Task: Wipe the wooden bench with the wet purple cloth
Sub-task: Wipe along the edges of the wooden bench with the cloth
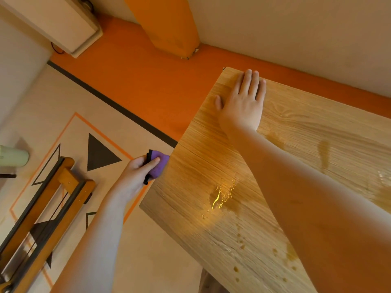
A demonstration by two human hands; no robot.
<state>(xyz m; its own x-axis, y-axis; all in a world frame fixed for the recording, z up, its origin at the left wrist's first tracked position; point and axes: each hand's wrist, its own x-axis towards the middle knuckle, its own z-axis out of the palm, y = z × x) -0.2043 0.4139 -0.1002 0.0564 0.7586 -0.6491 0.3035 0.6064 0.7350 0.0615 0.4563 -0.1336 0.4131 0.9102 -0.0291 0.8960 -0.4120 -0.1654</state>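
**Two hands at a wet tabletop (306,127)**

The left hand (136,173) grips the purple cloth (159,163), which is bunched into a small pad with a dark border. The cloth is just beside the left edge of the wooden tabletop. Whether it touches that edge I cannot tell.

The right hand (243,104) lies flat and open on the wood near the far corner, with straight fingers that reach the far edge. Between the two arms the surface is bare. It has shining water drops (222,195) in the middle and darker damp marks toward the near side and the right.

Beyond the far edge runs an orange strip of floor (137,85), then a pale wall (296,28). To the left, a wooden frame (65,187) stands on the patterned floor (53,102), well apart from the tabletop. A pale green cylinder (12,156) shows at the left border. I cannot tell if it is a container.
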